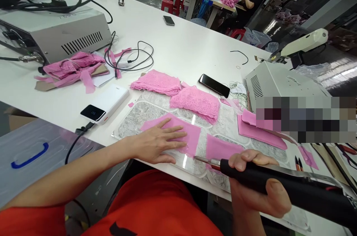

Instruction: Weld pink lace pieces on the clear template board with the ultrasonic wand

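Observation:
My left hand (157, 141) lies flat, fingers spread, on a thin pink fabric piece (192, 135) over a clear sheet with a grey marbled pattern (131, 117). My right hand (259, 180) is wrapped round a thick black-handled tool with a slim metal tip (208, 160). The tip is at the lower right corner of that fabric; whether it touches is hard to tell. A second pink fabric piece (223, 146) lies just right of it, partly behind my right hand. Behind my left hand are two stacks of pink lace pieces, a left stack (156, 82) and a right stack (195, 102).
A white power bank (111, 104) stands left, below a grey vented box (69, 35) and pink scraps (75, 66). A black phone (214, 85) lies behind the lace. Folded pink fabric (259, 133) and another grey box (279, 83) are right. A person (251, 1) sits at a sewing machine beyond.

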### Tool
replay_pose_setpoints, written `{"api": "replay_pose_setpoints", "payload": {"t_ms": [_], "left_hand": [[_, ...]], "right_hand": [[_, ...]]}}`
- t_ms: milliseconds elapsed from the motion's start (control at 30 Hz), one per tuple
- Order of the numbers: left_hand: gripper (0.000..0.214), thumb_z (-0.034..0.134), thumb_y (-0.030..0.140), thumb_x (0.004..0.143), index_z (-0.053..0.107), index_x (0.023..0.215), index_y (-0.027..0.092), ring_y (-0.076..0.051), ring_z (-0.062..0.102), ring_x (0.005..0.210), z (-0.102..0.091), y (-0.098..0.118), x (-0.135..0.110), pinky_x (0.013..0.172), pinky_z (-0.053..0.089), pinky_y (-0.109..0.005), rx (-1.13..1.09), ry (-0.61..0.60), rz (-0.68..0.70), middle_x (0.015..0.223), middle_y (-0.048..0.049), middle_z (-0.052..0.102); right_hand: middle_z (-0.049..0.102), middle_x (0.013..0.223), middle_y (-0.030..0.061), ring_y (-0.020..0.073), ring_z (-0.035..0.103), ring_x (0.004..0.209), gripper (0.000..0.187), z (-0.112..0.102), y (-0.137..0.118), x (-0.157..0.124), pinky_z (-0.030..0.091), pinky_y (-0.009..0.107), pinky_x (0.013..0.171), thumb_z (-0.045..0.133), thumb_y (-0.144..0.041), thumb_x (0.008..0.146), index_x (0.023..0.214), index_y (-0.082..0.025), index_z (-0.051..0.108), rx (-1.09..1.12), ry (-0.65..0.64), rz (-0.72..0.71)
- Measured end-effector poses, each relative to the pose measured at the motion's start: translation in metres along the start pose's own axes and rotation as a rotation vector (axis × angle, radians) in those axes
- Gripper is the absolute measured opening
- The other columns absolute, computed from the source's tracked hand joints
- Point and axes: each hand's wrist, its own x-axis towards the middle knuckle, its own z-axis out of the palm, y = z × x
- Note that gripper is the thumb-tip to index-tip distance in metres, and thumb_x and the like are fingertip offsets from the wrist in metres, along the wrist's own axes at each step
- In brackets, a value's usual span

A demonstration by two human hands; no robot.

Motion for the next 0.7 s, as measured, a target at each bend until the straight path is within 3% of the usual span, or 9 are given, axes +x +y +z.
{"api": "replay_pose_setpoints", "payload": {"t_ms": [100, 200, 367, 533, 700], "left_hand": [[0.046, 0.045, 0.04, 0.098, 0.048, 0.139, 0.02, -0.025, 0.028, 0.144, -0.011, -0.009, -0.019, 0.121, 0.003, -0.05, 0.02, 0.043, -0.082, 0.149, -0.0087, 0.041], [0.042, 0.039, 0.019, 0.097, 0.051, 0.137, 0.021, -0.024, 0.028, 0.144, -0.021, -0.019, -0.043, 0.12, 0.013, -0.048, 0.047, 0.079, -0.196, 0.147, -0.0075, 0.045], [0.061, 0.038, -0.005, 0.077, 0.058, 0.129, 0.019, -0.024, 0.033, 0.142, -0.026, -0.024, -0.07, 0.117, 0.026, -0.048, 0.055, 0.089, -0.322, 0.143, -0.0063, 0.05], [0.071, 0.039, -0.011, 0.065, 0.06, 0.127, 0.018, -0.025, 0.034, 0.141, -0.02, -0.027, -0.078, 0.117, 0.027, -0.049, 0.028, 0.157, -0.337, 0.143, -0.0065, 0.05], [0.063, 0.04, -0.012, 0.07, 0.065, 0.119, 0.018, -0.026, 0.037, 0.14, -0.009, -0.036, -0.086, 0.113, 0.035, -0.048, -0.01, 0.289, -0.344, 0.14, -0.0067, 0.054]], "right_hand": [[0.059, 0.07, -0.0001, 0.011, 0.05, 0.048, 0.025, 0.002, -0.001, 0.002, 0.044, 0.028, 0.044, 0.053, -0.037, 0.065, 0.079, -0.018, 0.063, 0.004, 0.034, 0.017], [0.059, 0.071, -0.0003, 0.0113, 0.049, 0.049, 0.028, 0.007, 0.002, 0.004, 0.042, 0.029, 0.045, 0.051, -0.037, 0.062, 0.079, -0.018, 0.064, 0.007, 0.089, 0.013], [0.058, 0.076, -0.0013, 0.0105, 0.047, 0.053, 0.029, 0.031, 0.015, 0.008, 0.043, 0.031, 0.052, 0.051, -0.031, 0.057, 0.081, -0.021, 0.064, 0.061, 0.109, 0.066], [0.057, 0.077, -0.0017, 0.0097, 0.049, 0.056, 0.026, 0.068, 0.027, 0.006, 0.044, 0.032, 0.06, 0.055, -0.028, 0.059, 0.082, -0.019, 0.063, 0.085, 0.024, 0.092], [0.056, 0.082, -0.0011, 0.0101, 0.052, 0.061, 0.017, 0.101, 0.037, 0.0, 0.046, 0.033, 0.062, 0.059, -0.025, 0.068, 0.085, -0.02, 0.061, 0.116, -0.092, 0.075]]}}
